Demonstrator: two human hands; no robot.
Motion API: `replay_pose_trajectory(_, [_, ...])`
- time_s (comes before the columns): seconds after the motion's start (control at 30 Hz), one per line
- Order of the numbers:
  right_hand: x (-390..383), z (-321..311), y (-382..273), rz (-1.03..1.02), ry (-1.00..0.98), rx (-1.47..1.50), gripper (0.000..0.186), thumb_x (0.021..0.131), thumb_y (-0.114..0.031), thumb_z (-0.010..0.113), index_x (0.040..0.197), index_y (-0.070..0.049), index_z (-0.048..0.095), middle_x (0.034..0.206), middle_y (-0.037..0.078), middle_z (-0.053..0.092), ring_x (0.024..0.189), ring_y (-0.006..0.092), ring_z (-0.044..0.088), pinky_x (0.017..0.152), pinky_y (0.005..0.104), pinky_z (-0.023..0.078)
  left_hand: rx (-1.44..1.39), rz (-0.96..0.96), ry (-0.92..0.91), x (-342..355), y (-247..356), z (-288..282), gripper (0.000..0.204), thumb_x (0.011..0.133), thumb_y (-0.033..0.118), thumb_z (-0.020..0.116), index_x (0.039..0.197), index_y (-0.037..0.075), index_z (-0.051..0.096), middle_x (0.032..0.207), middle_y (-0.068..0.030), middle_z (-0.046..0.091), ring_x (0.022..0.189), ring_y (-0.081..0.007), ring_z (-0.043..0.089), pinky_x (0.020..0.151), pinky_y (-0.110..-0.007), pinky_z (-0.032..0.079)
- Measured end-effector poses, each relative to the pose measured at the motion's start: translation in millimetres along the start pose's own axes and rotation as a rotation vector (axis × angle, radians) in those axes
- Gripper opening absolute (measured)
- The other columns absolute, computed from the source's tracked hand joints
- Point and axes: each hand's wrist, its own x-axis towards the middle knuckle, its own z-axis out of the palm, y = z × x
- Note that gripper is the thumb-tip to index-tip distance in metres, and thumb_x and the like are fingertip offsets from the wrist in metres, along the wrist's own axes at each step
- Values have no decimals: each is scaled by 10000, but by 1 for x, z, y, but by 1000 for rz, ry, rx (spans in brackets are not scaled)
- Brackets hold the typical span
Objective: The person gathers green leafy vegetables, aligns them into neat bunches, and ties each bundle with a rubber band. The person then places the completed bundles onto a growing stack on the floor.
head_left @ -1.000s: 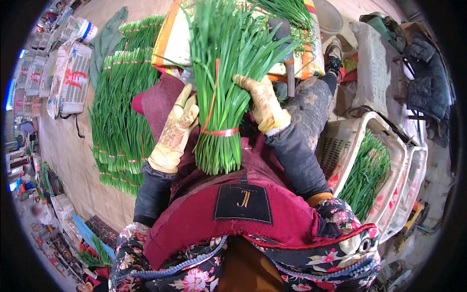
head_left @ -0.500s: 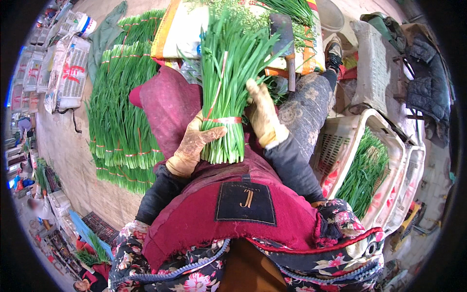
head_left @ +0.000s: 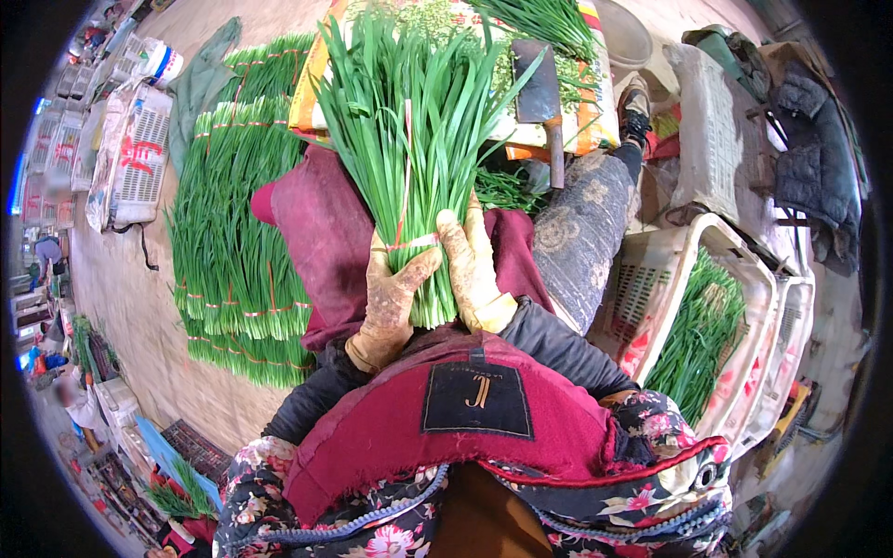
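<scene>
In front of my lap an upright bundle of garlic chives [head_left: 405,139] stands with leaves fanned out at the top and pale cut ends at the bottom. A pinkish band [head_left: 414,243] rings its lower stems, and a loose strip of the same band runs up the leaves. My left hand [head_left: 389,298], in a dirty tan glove, is wrapped round the left side at the band, thumb across the front. My gloved right hand [head_left: 473,274] grips the right side, thumb at the front near the band. The fingers behind the stems are hidden.
Several rows of banded chive bundles [head_left: 242,223] lie on the floor at left. Ahead, a cleaver [head_left: 537,88] and loose chives [head_left: 549,23] rest on a printed sack [head_left: 581,130]. At right stands a white crate [head_left: 642,279] holding chives; a white crate [head_left: 135,158] sits far left.
My right hand has come down from the leaves to the stems at the band. The bundle has shifted slightly left and toward me, with its leaves spread wider.
</scene>
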Motion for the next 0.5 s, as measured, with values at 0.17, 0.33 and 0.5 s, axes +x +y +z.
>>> replay_pose_trajectory(0.17, [6,4,-2,-38,21,-66,593,1009,-139,466,1527,0,212,1441,143,411,1296,230,405,1106,331,308,1,109,65,2,-8,1,712,821,-88,683,1435,72,359,1179,-79,598,997,-163,631,863,-275,547])
replay_pose_trajectory(0.33, [11,7,-9,65,6,-16,570,1014,-158,451,1520,-2,239,1418,133,438,1249,222,440,1085,335,334,26,154,44,5,-9,1,717,820,-59,708,1432,81,362,1192,-68,597,1031,-167,619,885,-294,533])
replay_pose_trajectory(0.5, [22,-2,-2,-4,-55,-130,608,1008,-190,473,1523,23,229,1471,135,410,1326,234,403,1116,330,302,-1,137,-34,10,7,9,716,810,-24,732,1426,92,385,1228,-54,598,1093,-167,598,953,-325,503])
